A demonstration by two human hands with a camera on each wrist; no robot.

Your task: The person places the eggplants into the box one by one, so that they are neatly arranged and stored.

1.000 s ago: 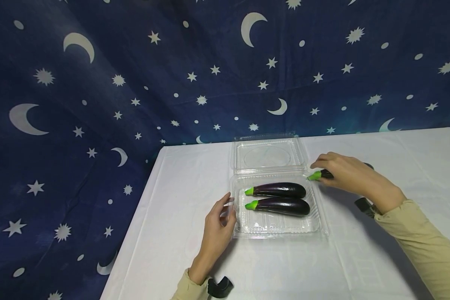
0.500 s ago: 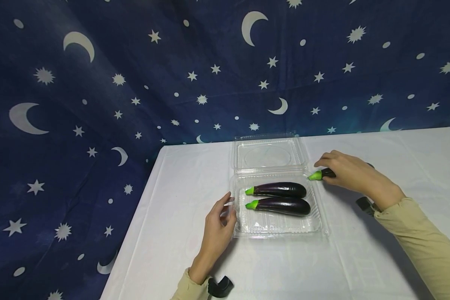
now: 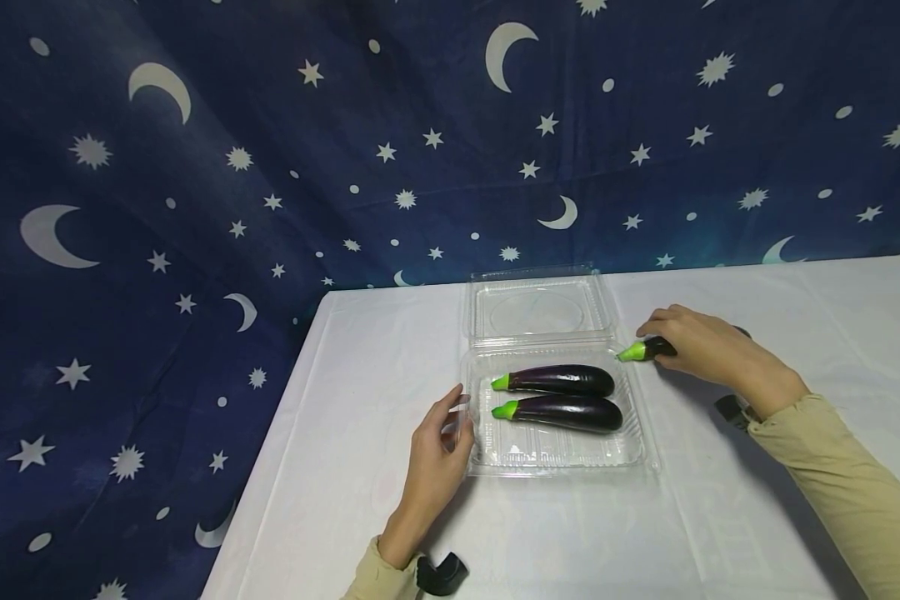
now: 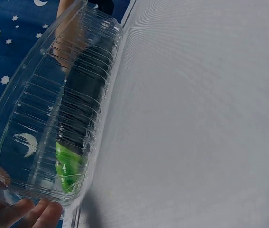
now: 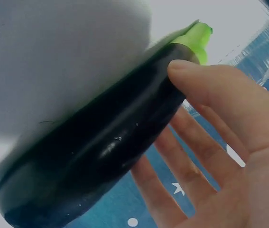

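Observation:
In the head view a clear plastic clamshell container (image 3: 555,461) stands with its lid (image 3: 536,312) folded back. Two dark purple eggplants with green stem ends, the rear one (image 3: 562,380) and the front one (image 3: 566,413), lie side by side in its base. My left hand (image 3: 437,454) is at the base's left side, fingers loosely bent; its fingertips (image 4: 46,214) are against the plastic end in the left wrist view. Right of the container, my right hand (image 3: 701,346) holds a third eggplant (image 5: 96,128), thumb on one side and fingers on the other. Its green stem points toward the container.
A white cloth covers the table (image 3: 330,425). Behind and to the left hangs a dark blue curtain (image 3: 390,100) with moons and stars. A black wrist mount (image 3: 441,575) sits at the left sleeve, another (image 3: 732,412) by the right wrist.
My right hand, with the third eggplant, has shifted slightly to the right, away from the container. The left hand and the two eggplants in the container have stayed in place.

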